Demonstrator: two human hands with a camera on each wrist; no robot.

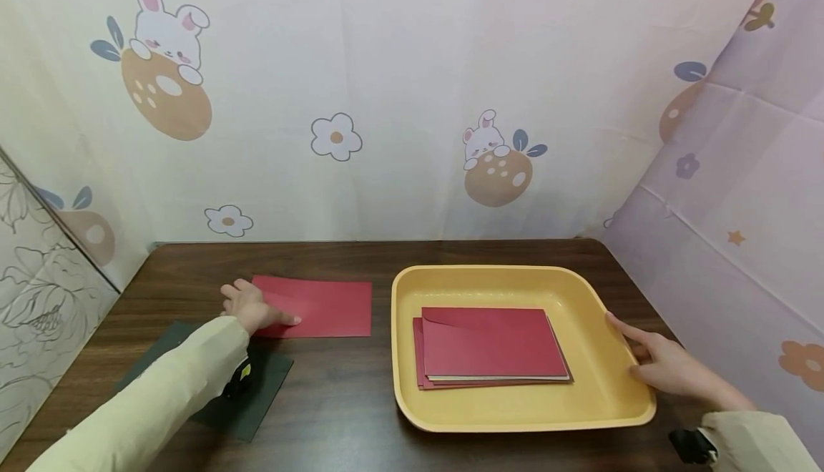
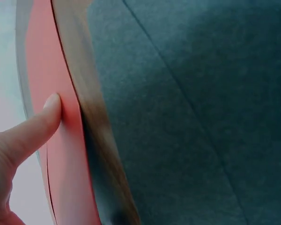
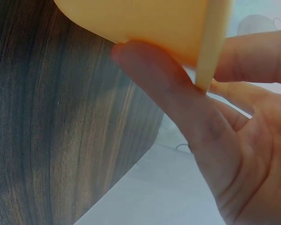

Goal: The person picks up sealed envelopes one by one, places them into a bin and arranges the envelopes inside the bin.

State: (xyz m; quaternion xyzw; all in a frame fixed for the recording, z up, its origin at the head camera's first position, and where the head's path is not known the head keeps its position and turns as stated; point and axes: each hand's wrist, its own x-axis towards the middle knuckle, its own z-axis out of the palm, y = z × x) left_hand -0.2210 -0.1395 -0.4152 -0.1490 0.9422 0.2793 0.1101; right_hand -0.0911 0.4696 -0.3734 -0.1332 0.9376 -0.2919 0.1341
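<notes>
My left hand (image 1: 247,306) is over the left end of a red envelope (image 1: 335,307) lying flat on the table. Its thumb (image 2: 49,112) rests on the envelope's face, while the other fingers spread past its left edge. Below that forearm lies something dark green and flat, an envelope or card (image 1: 257,393), with a crease seen in the left wrist view. My right hand (image 1: 669,361) grips the right side of a yellow tray (image 1: 605,386), with its thumb (image 3: 154,70) against the outer wall. Inside the tray sits a stack of dark red envelopes (image 1: 492,343).
A dark wood-grain table (image 1: 335,400) carries everything. Behind it hangs a pale curtain (image 1: 399,171) printed with rabbits, fruit and flowers, and more patterned cloth (image 1: 740,193) closes the right side. A flower-patterned panel (image 1: 45,322) stands at the left.
</notes>
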